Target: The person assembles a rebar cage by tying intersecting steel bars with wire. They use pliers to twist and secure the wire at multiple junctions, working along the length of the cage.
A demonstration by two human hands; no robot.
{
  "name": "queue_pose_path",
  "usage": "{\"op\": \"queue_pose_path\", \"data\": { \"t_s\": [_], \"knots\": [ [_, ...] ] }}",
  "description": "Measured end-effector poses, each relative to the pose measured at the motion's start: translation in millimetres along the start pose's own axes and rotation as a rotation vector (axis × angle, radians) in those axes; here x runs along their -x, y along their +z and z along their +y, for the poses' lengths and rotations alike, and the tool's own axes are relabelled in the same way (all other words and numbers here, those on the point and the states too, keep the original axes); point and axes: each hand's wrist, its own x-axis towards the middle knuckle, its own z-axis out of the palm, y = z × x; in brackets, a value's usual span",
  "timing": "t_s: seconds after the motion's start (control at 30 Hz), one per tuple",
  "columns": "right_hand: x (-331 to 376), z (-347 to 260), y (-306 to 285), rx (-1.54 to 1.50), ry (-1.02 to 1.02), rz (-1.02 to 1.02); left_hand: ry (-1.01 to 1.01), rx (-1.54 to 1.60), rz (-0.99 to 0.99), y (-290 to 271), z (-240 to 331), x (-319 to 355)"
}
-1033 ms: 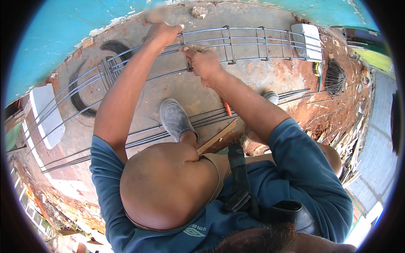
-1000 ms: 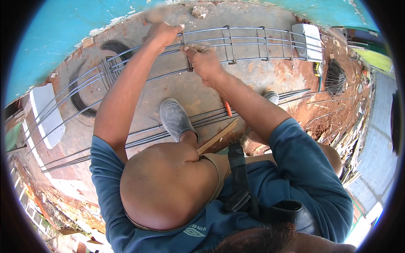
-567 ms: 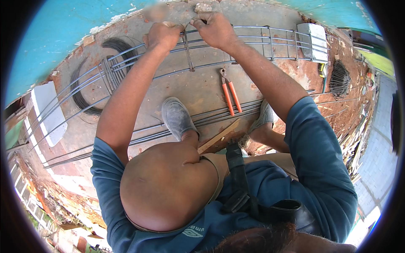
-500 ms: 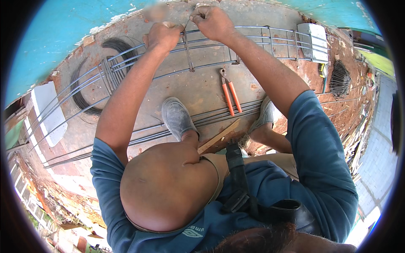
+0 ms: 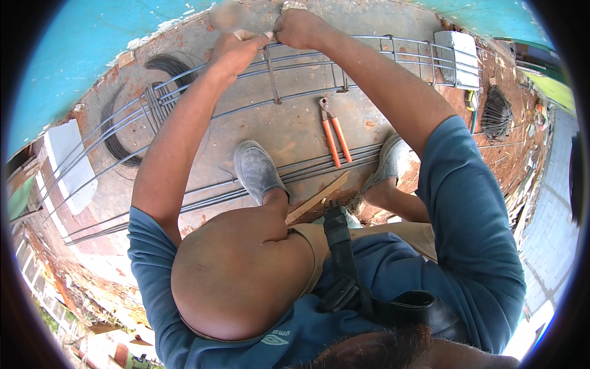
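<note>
Spanning the concrete floor [image 5: 289, 132], the steel-bar cage [image 5: 301, 64] runs toward its far edge. Orange-handled pincers [image 5: 332, 132] lie nearer the floor's middle. One stirrup [image 5: 271, 74] crosses the bars, best kept square to them. The left hand [image 5: 236, 52] pinches its top corner and should stay firm; the right hand [image 5: 301, 29] curls closed just beside, its grip hidden; small, even pulls seem wise.
</note>
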Motion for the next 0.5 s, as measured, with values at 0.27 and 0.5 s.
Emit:
{"op": "queue_pose_path", "data": {
  "t_s": [0.27,0.5],
  "knots": [
    [20.7,10.4,11.0,0.206,-0.496,0.127,0.121,-0.017,0.056,5.8,-11.9,0.4],
    [14.6,8.1,10.0,0.142,-0.463,-0.078,0.064,-0.020,0.100,12.6,-17.2,-9.3]
  ]
}}
